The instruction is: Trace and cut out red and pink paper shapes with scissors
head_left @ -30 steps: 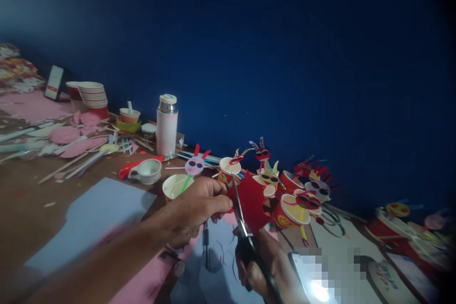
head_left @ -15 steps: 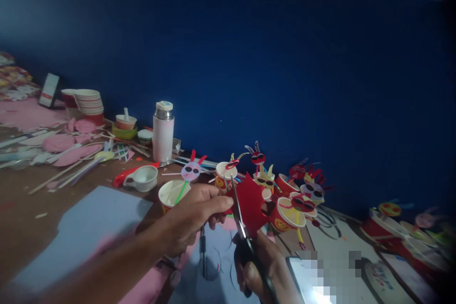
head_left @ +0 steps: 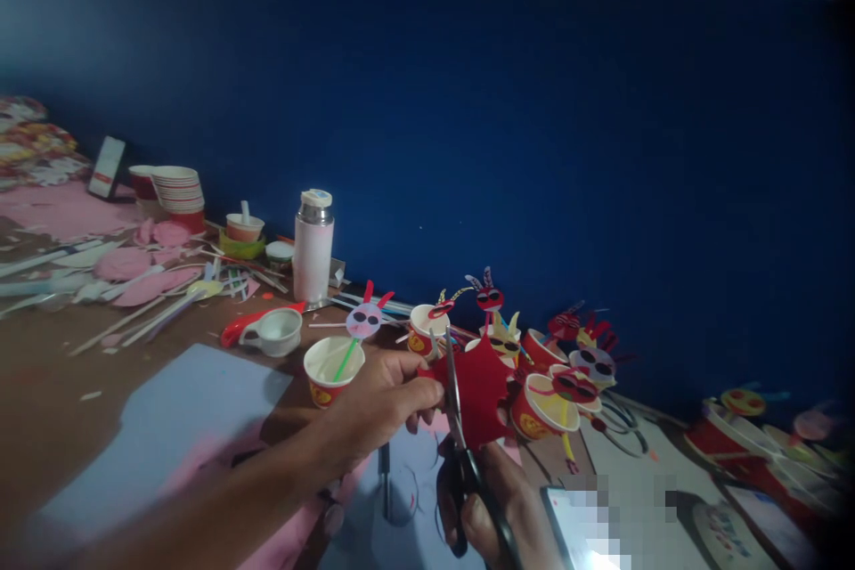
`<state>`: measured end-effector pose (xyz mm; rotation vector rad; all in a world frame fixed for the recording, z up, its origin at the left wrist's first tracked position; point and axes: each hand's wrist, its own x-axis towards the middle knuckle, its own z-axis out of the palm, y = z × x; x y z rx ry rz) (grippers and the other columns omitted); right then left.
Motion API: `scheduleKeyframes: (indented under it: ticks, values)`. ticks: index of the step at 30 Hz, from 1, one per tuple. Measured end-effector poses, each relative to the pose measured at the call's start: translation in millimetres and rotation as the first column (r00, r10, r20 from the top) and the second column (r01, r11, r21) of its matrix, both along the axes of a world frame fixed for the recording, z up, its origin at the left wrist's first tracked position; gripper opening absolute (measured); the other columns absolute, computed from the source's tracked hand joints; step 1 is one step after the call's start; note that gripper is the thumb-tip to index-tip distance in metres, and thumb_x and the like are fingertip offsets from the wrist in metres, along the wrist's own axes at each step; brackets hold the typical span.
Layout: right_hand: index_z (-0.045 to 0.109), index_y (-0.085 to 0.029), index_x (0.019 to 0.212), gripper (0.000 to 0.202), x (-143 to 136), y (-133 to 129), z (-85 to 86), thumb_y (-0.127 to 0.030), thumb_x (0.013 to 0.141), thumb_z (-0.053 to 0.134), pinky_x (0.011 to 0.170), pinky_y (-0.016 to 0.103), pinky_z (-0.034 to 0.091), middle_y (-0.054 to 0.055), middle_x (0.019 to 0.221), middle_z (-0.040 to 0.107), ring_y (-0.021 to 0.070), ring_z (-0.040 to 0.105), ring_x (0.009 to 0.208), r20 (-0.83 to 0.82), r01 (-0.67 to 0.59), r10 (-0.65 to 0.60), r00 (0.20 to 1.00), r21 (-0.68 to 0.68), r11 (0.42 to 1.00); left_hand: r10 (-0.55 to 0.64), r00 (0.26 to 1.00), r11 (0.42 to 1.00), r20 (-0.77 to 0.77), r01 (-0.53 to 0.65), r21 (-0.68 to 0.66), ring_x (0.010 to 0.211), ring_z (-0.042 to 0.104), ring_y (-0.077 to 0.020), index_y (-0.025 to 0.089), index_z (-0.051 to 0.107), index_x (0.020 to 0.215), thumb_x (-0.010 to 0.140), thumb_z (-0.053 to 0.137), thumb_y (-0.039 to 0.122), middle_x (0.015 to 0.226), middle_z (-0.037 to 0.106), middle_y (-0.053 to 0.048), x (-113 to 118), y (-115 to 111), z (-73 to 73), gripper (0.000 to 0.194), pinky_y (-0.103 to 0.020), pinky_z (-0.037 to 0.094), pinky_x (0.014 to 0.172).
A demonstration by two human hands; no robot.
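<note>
My left hand (head_left: pixel 394 396) pinches the left edge of a piece of red paper (head_left: pixel 482 383) with a jagged outline. Black-handled scissors (head_left: pixel 468 472) are gripped in my right hand (head_left: pixel 498 508), thumb and fingers on the handles. Their blades point up and stand apart, lying across the red paper beside my left fingertips. Just beyond my left hand stands a paper cup (head_left: pixel 334 361) with a lilac rabbit-like face (head_left: pixel 364 319) on a green stick. Several more paper cups (head_left: pixel 546 405) with red and yellow paper faces stand behind the red paper.
A white-pink flask (head_left: pixel 313 249) stands near the blue wall. A white cup (head_left: pixel 273 331), blue paper (head_left: pixel 193 410) and scattered strips (head_left: pixel 143 316) lie leftward. Stacked cups (head_left: pixel 179 196) stand at the back left. A bright phone (head_left: pixel 567 517) lies at right.
The view has shifted slightly, so most things sit a little farther right. The red paper has turned a little between my hands; the scissor blades now stand more upright and wider apart.
</note>
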<state>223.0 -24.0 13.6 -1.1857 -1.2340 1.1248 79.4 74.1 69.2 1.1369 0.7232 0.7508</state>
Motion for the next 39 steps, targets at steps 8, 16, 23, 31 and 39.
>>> scheduleKeyframes:
  ticks: [8, 16, 23, 31, 39]
  values:
    - [0.053, -0.018, 0.099, 0.061, -2, -1, -1.1, -0.068, 0.065, 0.063, 0.043, 0.026, 0.043, 0.006, 0.070, 0.061, 0.0132, 0.050, 0.048, 0.031, 0.039, -0.039, 0.999, -0.002, 0.999, -0.066, 0.998, 0.998, 0.015, 0.067, -0.008, 0.048, 0.043, -0.0067, 0.013, 0.058, 0.062, 0.063, 0.059, 0.023, 0.054, 0.053, 0.002, -3, 4, 2.4, 0.010, -0.020, 0.032, 0.048]
    - [0.055, -0.020, 0.095, 0.055, 5, 2, -15.1, -0.069, 0.070, 0.058, 0.037, 0.025, 0.038, 0.002, 0.057, 0.059, 0.0121, 0.046, 0.039, 0.124, 0.005, -0.011, 0.992, 0.047, 0.999, -0.072, 0.996, 0.997, 0.049, 0.074, -0.028, 0.048, 0.044, -0.0067, 0.014, 0.058, 0.062, 0.064, 0.059, 0.022, 0.055, 0.056, 0.001, -3, 6, -3.8, 0.009, -0.019, 0.032, 0.047]
    - [0.055, -0.017, 0.100, 0.063, 0, -3, -10.3, -0.068, 0.063, 0.065, 0.039, 0.025, 0.043, 0.005, 0.065, 0.062, 0.0131, 0.051, 0.043, 0.014, 0.028, -0.028, 1.000, -0.028, 0.999, -0.063, 0.998, 0.998, 0.028, 0.063, -0.026, 0.045, 0.044, -0.0064, 0.015, 0.056, 0.057, 0.063, 0.058, 0.021, 0.050, 0.054, 0.003, -4, 6, 0.5, 0.009, -0.019, 0.032, 0.044]
    - [0.054, -0.015, 0.103, 0.063, -4, -5, -19.1, -0.066, 0.067, 0.063, 0.044, 0.023, 0.044, 0.004, 0.066, 0.061, 0.0127, 0.055, 0.049, -0.015, 0.080, -0.080, 0.997, 0.014, 0.997, -0.104, 0.994, 0.994, 0.039, 0.104, -0.010, 0.046, 0.044, -0.0060, 0.014, 0.058, 0.060, 0.063, 0.058, 0.021, 0.053, 0.056, 0.002, -6, 6, 3.8, 0.008, -0.019, 0.033, 0.045]
    - [0.058, -0.019, 0.105, 0.076, 19, 9, -32.5, -0.066, 0.048, 0.076, 0.037, 0.025, 0.044, 0.009, 0.074, 0.063, 0.0212, 0.060, 0.056, -0.006, -0.052, 0.052, 0.999, -0.058, 0.997, -0.120, 0.992, 0.992, -0.029, 0.120, 0.031, 0.046, 0.043, -0.0069, 0.014, 0.057, 0.057, 0.062, 0.056, 0.022, 0.051, 0.054, 0.002, -7, 6, 4.0, 0.009, -0.020, 0.033, 0.045]
